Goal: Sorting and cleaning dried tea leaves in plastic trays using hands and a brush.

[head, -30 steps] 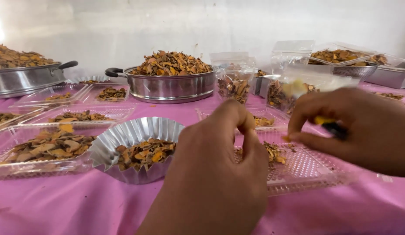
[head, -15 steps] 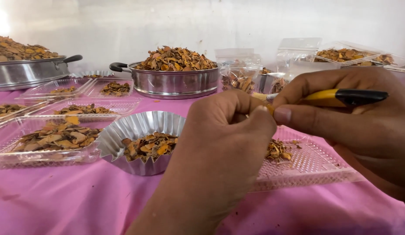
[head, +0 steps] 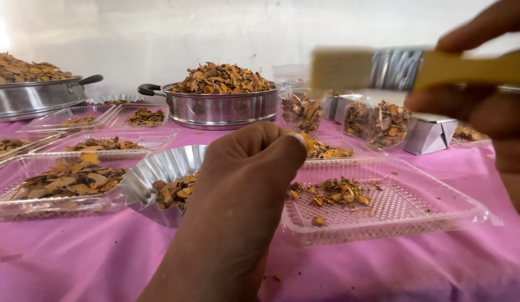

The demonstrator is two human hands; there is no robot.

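The dried chip (head: 308,143) we are pinching in our left hand (head: 246,168); our right hand (head: 489,84), at two o'clock, is gripping the brush (head: 394,68), so brushing should be gentle.

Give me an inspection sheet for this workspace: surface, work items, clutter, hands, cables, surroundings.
Surface: pink tablecloth, a few crumbs on it.
Work items: small orange chip pinched in the left hand; paintbrush with yellow handle in the right hand; clear plastic tray below, holding a few dried chips.
Clutter: foil cup of chips, more clear trays, two steel pans heaped with chips, filled clear bags.
Hands: left hand shut over the tray; right hand raised, blurred, gripping the brush.
Cables: nothing seen.
Surroundings: plain white wall.
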